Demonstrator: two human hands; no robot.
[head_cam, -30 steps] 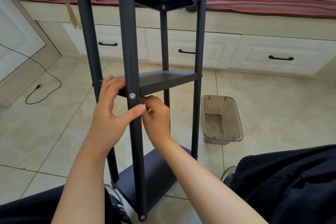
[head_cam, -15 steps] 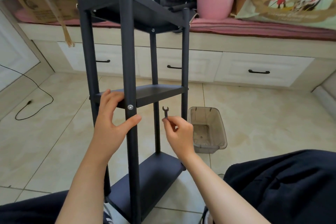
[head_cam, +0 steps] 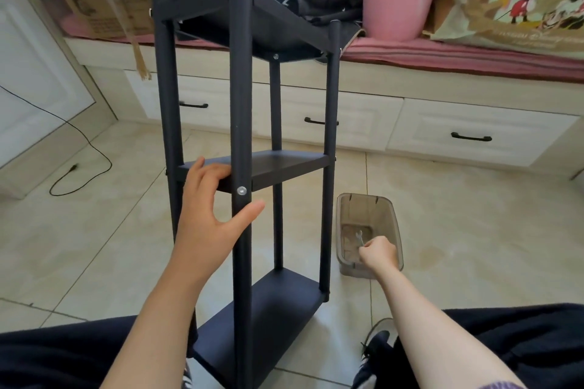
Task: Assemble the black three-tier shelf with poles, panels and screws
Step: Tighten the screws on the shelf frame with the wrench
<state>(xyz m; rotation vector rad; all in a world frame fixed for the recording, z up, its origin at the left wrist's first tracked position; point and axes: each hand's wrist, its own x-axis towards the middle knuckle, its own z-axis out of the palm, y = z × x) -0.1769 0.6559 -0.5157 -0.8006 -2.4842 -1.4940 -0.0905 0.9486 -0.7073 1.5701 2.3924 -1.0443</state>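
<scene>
Right hand: the right hand [head_cam: 379, 252] pinches a small wrench [head_cam: 359, 237] in curled fingers, held over the bin [head_cam: 344, 205].
Left hand: the left hand [head_cam: 210, 208] steadies the shelf [head_cam: 241, 104]. Its fingers lie on the front edge of the middle panel [head_cam: 278, 164], and its thumb presses the front pole [head_cam: 240, 88] just under a screw [head_cam: 241, 190]. The fingers are mostly straight, not wrapped all the way round.
Shelf: it stands upright on the floor [head_cam: 94, 246] between the person's knees.
Done: all three panels sit between four poles. Screws show at the top and middle of the front pole.
Left: I think little is left. The wrench looks about to go into the bin. Some screws are hidden, so I cannot tell if all are tight.
Bin: it sits on the floor just right of the shelf.
</scene>
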